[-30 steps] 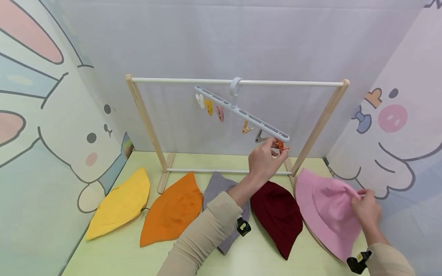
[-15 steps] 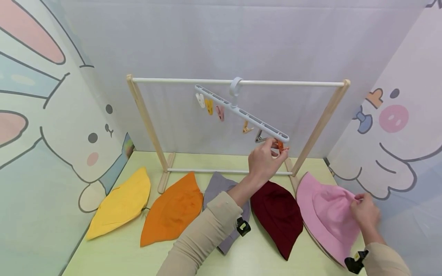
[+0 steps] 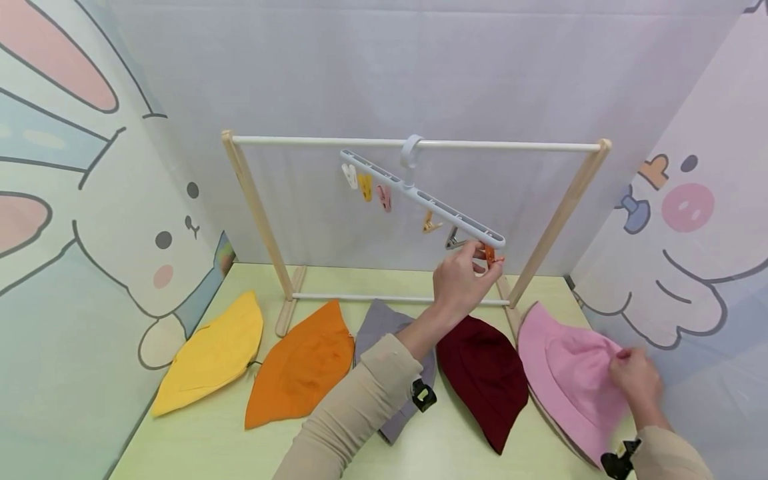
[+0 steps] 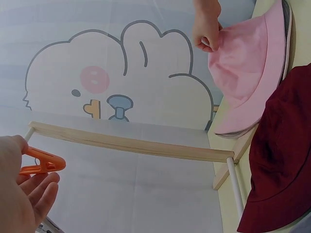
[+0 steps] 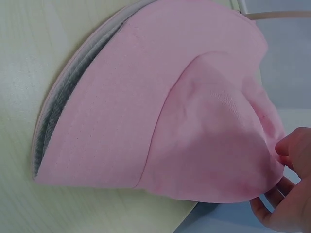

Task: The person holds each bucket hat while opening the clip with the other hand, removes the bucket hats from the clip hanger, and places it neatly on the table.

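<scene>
My left hand [image 3: 461, 283] pinches an orange clothespin [image 3: 490, 254] at the near right end of a pale grey clip hanger [image 3: 433, 202]. In the left wrist view, the clothespin [image 4: 48, 161] sits between thumb and fingers. With thumb and fingers, my right hand [image 3: 637, 381] pinches the crown of a pink bucket hat [image 3: 576, 373] at the table's right side. Its brim lies folded flat, and a grey lining [image 5: 58, 104] shows at the rim in the right wrist view. A metallic grey clothespin [image 3: 454, 239] hangs beside my left fingers.
A wooden rack [image 3: 555, 217] with a white top rod [image 3: 300, 141] carries the hanger. Yellow [image 3: 210, 357], orange [image 3: 300, 370], grey [image 3: 384, 320] and dark red [image 3: 480, 380] bucket hats lie in a row. White [image 3: 350, 176], yellow [image 3: 365, 187] and pink [image 3: 385, 198] clothespins hang farther left.
The right hand has come slightly down with the pink hat, whose crown and brim sit a little lower. The left hand stays on the orange clothespin.
</scene>
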The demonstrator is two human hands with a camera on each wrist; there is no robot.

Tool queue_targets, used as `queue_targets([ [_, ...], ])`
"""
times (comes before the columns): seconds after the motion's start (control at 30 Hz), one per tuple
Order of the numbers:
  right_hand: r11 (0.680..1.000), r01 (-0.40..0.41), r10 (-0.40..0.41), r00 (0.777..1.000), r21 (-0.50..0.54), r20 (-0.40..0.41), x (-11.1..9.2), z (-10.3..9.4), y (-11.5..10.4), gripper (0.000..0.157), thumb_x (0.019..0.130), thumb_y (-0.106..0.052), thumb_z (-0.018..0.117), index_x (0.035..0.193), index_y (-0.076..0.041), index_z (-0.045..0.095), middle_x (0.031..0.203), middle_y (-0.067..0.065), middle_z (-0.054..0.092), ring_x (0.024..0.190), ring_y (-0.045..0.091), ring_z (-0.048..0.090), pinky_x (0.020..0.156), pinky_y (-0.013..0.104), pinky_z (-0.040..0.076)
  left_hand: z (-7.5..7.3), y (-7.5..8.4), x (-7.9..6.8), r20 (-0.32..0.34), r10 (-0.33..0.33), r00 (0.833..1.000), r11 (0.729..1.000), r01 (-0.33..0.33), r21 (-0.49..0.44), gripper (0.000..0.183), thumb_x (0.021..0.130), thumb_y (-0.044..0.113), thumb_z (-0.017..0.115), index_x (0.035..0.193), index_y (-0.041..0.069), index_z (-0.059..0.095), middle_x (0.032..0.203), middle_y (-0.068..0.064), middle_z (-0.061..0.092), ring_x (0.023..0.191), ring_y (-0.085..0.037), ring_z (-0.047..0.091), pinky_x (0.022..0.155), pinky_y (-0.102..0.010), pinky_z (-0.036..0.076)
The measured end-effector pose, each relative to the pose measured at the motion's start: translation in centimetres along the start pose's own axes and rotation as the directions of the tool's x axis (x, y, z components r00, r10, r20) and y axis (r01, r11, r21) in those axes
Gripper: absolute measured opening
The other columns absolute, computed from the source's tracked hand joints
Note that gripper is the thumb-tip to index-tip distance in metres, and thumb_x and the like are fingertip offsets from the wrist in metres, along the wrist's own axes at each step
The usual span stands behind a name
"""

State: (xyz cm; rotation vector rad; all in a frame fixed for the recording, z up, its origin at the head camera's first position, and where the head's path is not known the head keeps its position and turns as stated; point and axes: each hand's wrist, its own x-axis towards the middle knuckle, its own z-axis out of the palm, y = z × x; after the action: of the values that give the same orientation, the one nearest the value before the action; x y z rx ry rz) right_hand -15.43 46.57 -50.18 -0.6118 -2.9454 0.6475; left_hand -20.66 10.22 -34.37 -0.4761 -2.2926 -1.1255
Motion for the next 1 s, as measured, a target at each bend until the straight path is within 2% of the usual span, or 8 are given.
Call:
queue_targets([
  [0.17,0.992,0.105,-0.101,0.993,-0.064,0.06,0.1,0.6,0.7,0.04,0.085,-0.019,0.044,0.108,0.014,0.052,0.103,0.041,0.047,0.096,0.053,0.041,0.078,0.054,0.035,0.0,0.0,0.0,0.003,0.004,1.0,1.0,-0.004,-0.004,0.024,0.083,0.033,0.063,0.1,0.016,0.059,0.091,0.006,0.069,0.07,-0.001,0.063,0.052,-0.007,0.034],
  [0.3,0.998,0.055,-0.051,0.991,-0.032,0.12,0.0,1.0,0.7,0.047,0.087,-0.022,0.043,0.116,0.015,0.046,0.114,0.045,0.034,0.106,0.057,0.03,0.086,0.059,0.029,0.1,0.1,0.0,0.003,0.006,1.0,1.0,-0.006,0.003,0.024,0.083,0.033,0.063,0.101,0.018,0.059,0.091,0.007,0.069,0.07,0.001,0.062,0.052,-0.006,0.034],
  [0.4,0.999,0.034,-0.03,0.989,-0.02,0.146,-0.1,1.2,0.7,0.051,0.089,-0.024,0.04,0.119,0.017,0.043,0.116,0.046,0.029,0.11,0.058,0.024,0.089,0.06,0.025,0.1,0.1,0.0,0.0,0.011,1.0,1.0,-0.011,0.009,0.024,0.083,0.033,0.064,0.101,0.018,0.059,0.091,0.008,0.069,0.07,0.002,0.062,0.052,-0.007,0.034],
  [0.73,0.998,0.057,-0.053,0.994,-0.037,0.095,-1.0,2.1,0.7,0.052,0.089,-0.021,0.037,0.111,0.026,0.042,0.11,0.046,0.033,0.112,0.056,0.02,0.093,0.057,0.023,-0.1,-0.2,-0.2,0.011,0.025,1.0,1.0,-0.025,0.005,0.026,0.083,0.032,0.063,0.105,0.017,0.058,0.094,0.008,0.069,0.071,0.0,0.064,0.053,-0.008,0.036],
  [1.0,0.998,0.039,-0.031,0.988,-0.05,0.151,-1.3,2.5,1.0,0.054,0.089,-0.022,0.033,0.114,0.024,0.042,0.112,0.046,0.036,0.109,0.057,0.024,0.091,0.059,0.025,-0.4,-1.1,-0.6,0.034,0.035,0.999,0.999,-0.035,0.005,0.031,0.083,0.031,0.064,0.111,0.017,0.059,0.1,0.008,0.069,0.073,-0.001,0.064,0.049,-0.009,0.035],
])
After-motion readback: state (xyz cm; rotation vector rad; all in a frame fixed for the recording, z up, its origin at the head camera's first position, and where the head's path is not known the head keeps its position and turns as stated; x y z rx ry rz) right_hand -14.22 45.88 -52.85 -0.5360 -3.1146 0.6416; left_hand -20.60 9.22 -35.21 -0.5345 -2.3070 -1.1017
